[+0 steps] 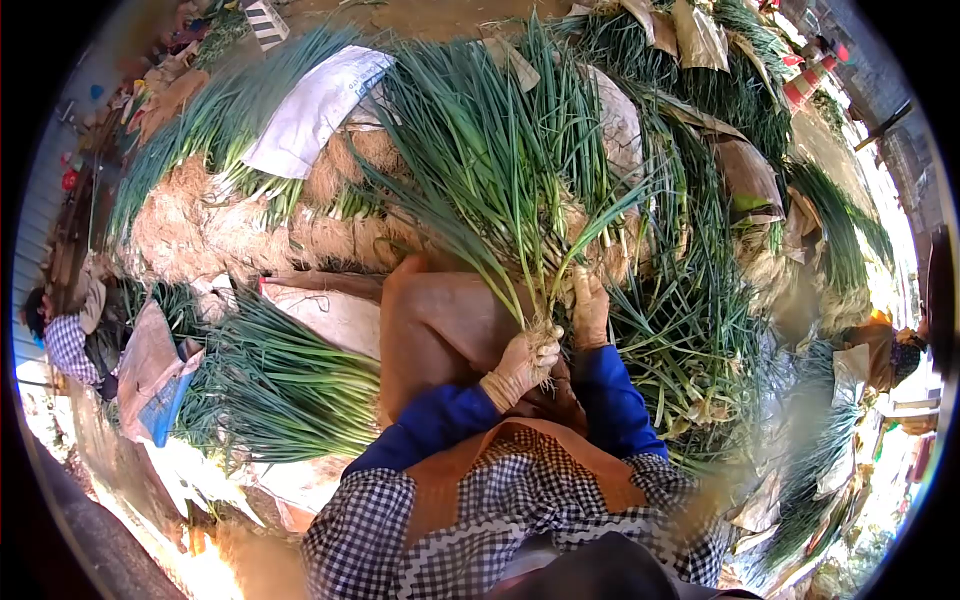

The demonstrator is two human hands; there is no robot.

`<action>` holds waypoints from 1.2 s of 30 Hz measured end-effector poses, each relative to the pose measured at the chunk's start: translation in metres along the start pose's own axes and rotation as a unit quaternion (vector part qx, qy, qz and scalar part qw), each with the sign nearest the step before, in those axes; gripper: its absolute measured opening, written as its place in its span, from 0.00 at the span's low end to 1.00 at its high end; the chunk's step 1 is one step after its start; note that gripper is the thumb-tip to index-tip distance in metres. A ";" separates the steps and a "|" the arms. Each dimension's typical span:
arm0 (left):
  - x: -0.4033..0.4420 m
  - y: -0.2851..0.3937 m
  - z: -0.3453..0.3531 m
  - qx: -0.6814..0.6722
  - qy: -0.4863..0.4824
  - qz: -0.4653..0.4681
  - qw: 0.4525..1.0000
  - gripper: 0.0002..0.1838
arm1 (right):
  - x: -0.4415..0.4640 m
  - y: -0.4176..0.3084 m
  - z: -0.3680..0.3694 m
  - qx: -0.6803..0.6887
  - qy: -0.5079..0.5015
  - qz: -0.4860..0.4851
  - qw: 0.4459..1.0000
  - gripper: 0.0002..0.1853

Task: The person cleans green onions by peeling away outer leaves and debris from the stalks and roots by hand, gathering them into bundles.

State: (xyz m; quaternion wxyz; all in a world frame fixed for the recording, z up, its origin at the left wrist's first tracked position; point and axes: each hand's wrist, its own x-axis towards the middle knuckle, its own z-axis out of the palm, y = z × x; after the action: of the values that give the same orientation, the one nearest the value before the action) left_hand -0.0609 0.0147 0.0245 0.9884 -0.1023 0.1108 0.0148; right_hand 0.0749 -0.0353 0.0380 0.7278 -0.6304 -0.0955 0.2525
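Note:
My left hand (522, 368), in a pale glove, is wrapped round the white root end of a few green onions (538, 285). Their roots stick out below the fist, and the green leaves fan upward and away from me. Close beside it, my right hand (590, 308), also gloved, has its fingers curled against the right side of these stalks; what exactly is pinched there is partly hidden. Beyond both hands lies a big heap of green onions (470, 130) with leaves pointing away. Trimmed leaves (680, 350) are piled to the right of my hands.
A bundle of cleaned green onions (300, 380) lies left of my bent leg. Behind are stacked onions with tan root masses (250, 230) and a white sack (320, 110). Another person (75, 335) sits at far left, and one more (885, 355) at far right.

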 end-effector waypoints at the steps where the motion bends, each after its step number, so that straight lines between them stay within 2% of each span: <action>1: -0.001 -0.001 0.000 0.010 0.013 0.001 1.000 0.10 | 0.004 -0.010 0.001 -0.003 -0.001 0.001 1.000 0.15; 3: -0.001 -0.003 -0.009 0.017 0.013 -0.003 1.000 0.11 | 0.017 -0.027 0.004 0.051 -0.040 0.046 0.997 0.14; 5: 0.000 -0.002 -0.013 -0.003 -0.097 -0.032 0.995 0.11 | 0.022 -0.036 0.008 0.010 -0.064 0.048 0.997 0.15; 7: -0.003 -0.002 -0.009 0.015 -0.062 -0.031 0.997 0.10 | 0.036 -0.021 0.018 0.013 -0.024 -0.010 1.000 0.13; 8: -0.002 -0.001 -0.004 0.030 -0.027 -0.027 0.999 0.10 | 0.046 -0.012 0.016 0.085 -0.037 0.021 0.996 0.12; 9: -0.004 -0.004 0.013 0.030 -0.031 -0.020 0.999 0.10 | 0.042 -0.021 0.024 0.098 -0.044 -0.028 0.994 0.11; 11: -0.012 -0.017 0.035 0.189 0.195 0.050 0.961 0.10 | 0.044 -0.033 0.030 -0.104 -0.018 -0.079 0.991 0.11; 12: -0.011 -0.016 0.021 0.175 0.175 0.028 0.969 0.10 | 0.036 -0.045 0.039 -0.346 0.030 -0.148 0.926 0.11; 13: -0.010 -0.015 0.002 0.173 0.180 0.024 0.968 0.10 | 0.033 -0.044 0.044 -0.487 0.049 -0.202 0.849 0.15; 15: -0.003 -0.010 -0.018 0.080 -0.012 -0.046 0.996 0.10 | 0.029 -0.036 0.039 -0.620 0.006 -0.201 0.759 0.13; 16: 0.000 -0.011 -0.017 0.083 0.076 -0.020 0.993 0.11 | 0.033 -0.011 0.024 -0.610 -0.073 -0.274 0.740 0.14; 17: 0.002 -0.009 -0.016 0.079 0.076 -0.019 0.994 0.11 | 0.029 0.015 0.013 -0.558 -0.075 -0.346 0.750 0.13; 19: 0.004 0.001 -0.014 0.100 0.088 0.034 0.991 0.11 | -0.019 -0.035 0.006 -0.376 -0.260 -0.209 0.864 0.12; 20: 0.003 0.004 -0.009 0.093 0.106 0.061 0.988 0.11 | -0.038 -0.050 -0.006 -0.274 -0.259 -0.023 0.926 0.12; 21: 0.001 0.008 -0.007 0.089 0.109 0.063 0.988 0.11 | -0.054 -0.063 -0.026 -0.160 -0.243 0.167 0.942 0.13; 23: -0.001 0.018 -0.001 0.068 0.061 0.074 0.993 0.09 | -0.074 -0.094 -0.083 -0.148 -0.260 0.114 0.947 0.11; 25: -0.003 0.021 0.001 0.099 0.084 0.094 0.987 0.09 | -0.066 -0.103 -0.150 -0.226 -0.154 0.176 0.946 0.14; 26: -0.002 0.022 -0.002 0.119 0.071 0.092 0.986 0.09 | -0.047 -0.082 -0.192 -0.586 -0.150 0.117 0.788 0.16; 27: -0.002 0.019 -0.004 0.139 0.060 0.086 0.985 0.09 | -0.038 -0.058 -0.222 -0.853 -0.121 0.046 0.506 0.21; 28: -0.003 0.012 0.001 0.138 0.089 0.085 0.983 0.08 | -0.036 -0.078 -0.190 -0.839 -0.096 0.054 0.533 0.23; 29: 0.000 0.009 0.009 0.141 0.083 0.083 0.983 0.08 | -0.020 -0.071 -0.167 -0.740 -0.090 -0.025 0.667 0.23; 30: -0.002 0.005 0.012 0.159 0.077 0.083 0.981 0.09 | -0.015 -0.078 -0.119 -0.615 -0.095 0.001 0.783 0.19; 31: -0.006 0.000 0.012 0.179 0.074 0.082 0.978 0.09 | -0.011 -0.086 -0.069 -0.471 -0.093 0.028 0.877 0.15; 32: -0.007 -0.006 0.012 0.220 0.095 0.099 0.966 0.10 | -0.004 -0.080 -0.034 -0.407 -0.118 0.041 0.905 0.18; 33: -0.007 -0.010 0.016 0.225 0.093 0.102 0.964 0.10 | 0.006 -0.072 -0.002 -0.330 -0.176 0.029 0.927 0.18; 34: -0.010 -0.014 0.022 0.232 0.130 0.114 0.957 0.10 | 0.021 -0.060 0.018 -0.250 -0.235 0.017 0.939 0.18; 35: -0.012 -0.015 0.024 0.237 0.168 0.128 0.948 0.10 | 0.032 -0.054 0.041 -0.275 -0.226 -0.029 0.934 0.18; 36: -0.013 -0.012 0.022 0.224 0.137 0.129 0.956 0.11 | 0.033 -0.052 0.046 -0.297 -0.219 -0.033 0.929 0.18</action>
State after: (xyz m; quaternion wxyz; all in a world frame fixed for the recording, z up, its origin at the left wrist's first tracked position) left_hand -0.0682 0.0076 0.0509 0.9511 0.1354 0.2580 0.1029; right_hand 0.0950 0.0163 0.0907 0.4762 -0.7430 -0.3445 0.3202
